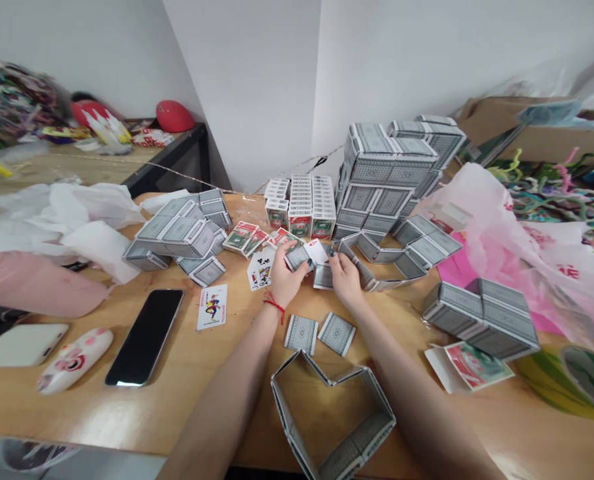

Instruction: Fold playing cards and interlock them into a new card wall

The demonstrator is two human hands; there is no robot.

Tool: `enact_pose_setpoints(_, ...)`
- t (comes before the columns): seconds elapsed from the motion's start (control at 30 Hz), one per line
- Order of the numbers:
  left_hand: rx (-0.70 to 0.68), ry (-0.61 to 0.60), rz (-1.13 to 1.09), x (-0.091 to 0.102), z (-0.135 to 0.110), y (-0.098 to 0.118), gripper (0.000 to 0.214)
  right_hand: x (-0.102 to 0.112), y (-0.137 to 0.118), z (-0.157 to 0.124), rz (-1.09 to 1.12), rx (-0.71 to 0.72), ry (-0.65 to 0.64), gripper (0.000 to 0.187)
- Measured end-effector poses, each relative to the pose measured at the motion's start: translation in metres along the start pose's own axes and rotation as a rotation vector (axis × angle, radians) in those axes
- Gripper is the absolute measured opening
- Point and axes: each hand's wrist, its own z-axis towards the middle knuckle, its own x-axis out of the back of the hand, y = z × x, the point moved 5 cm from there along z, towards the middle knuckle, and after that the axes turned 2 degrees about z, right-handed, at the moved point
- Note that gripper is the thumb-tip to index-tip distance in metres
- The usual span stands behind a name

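Note:
My left hand [284, 277], a red string on its wrist, is closed round a small stack of playing cards [299, 257] with grey patterned backs. My right hand [345, 277] is closed on the stack's right side, where one white-faced card [317, 251] sticks up. Both hands hover over the wooden table [187, 373]. Loose cards lie beside them: a face-up pair [261, 269] to the left, a joker [212, 307], and two face-down piles [319, 332] below my wrists. A heart-shaped frame made of cards [331, 417] stands between my forearms.
A black phone [145, 337], a white phone [21, 345] and a pig-patterned case [74, 359] lie at left. Folded card blocks [181, 233] [481, 317] sit left and right, stacked ones [391, 173] behind, boxed decks [301, 207] at the back. Pink plastic bags [507, 247] crowd the right.

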Motion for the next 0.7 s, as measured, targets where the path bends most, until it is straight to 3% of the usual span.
enact_pose_setpoints(0.1,-0.009,0.053,0.031,0.004,0.002,-0.001,0.049,-0.01,-0.003,-0.003,0.042,0.007,-0.167,0.029)
enact_pose_setpoints(0.17,-0.03,0.093,0.071,0.007,0.003,0.0,0.046,-0.012,-0.005,-0.004,0.025,0.03,-0.205,0.027)
enact_pose_setpoints(0.37,-0.07,0.101,0.138,0.007,0.002,0.0,0.037,-0.007,-0.014,-0.006,-0.122,0.094,-0.122,0.037)
enact_pose_setpoints(0.5,-0.025,-0.004,0.062,0.0,-0.002,-0.003,0.033,-0.009,-0.017,-0.009,-0.093,0.066,-0.121,0.047)
enact_pose_setpoints(0.7,-0.173,-0.179,0.25,-0.007,-0.013,0.01,0.021,0.002,-0.009,-0.004,0.015,-0.018,0.078,0.05)
